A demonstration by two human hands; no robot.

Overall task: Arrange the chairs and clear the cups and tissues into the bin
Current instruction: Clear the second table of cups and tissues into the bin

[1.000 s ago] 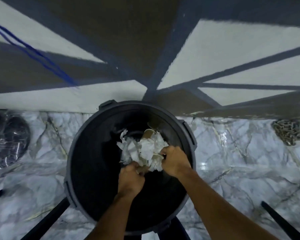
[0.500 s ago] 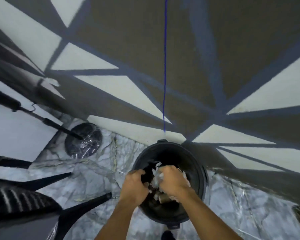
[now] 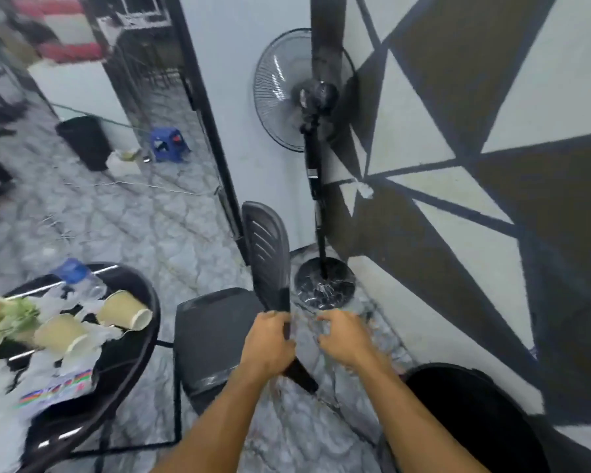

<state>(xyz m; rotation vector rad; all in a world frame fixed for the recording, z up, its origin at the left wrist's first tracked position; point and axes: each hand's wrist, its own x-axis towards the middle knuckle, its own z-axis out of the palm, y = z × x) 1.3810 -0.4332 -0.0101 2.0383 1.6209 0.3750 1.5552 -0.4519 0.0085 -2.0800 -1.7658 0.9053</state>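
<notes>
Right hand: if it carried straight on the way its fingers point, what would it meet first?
Probably the fan's round base, just ahead of the right hand on the floor. Depth is unclear; the chair's backrest lies slightly to its left.

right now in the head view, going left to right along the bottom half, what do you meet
round table with paper cups → black chair → left hand → right hand → black bin

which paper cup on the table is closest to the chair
The tipped-over cup at the table's right edge, its white rim toward the chair; the other cups lie farther left among tissues.
</notes>
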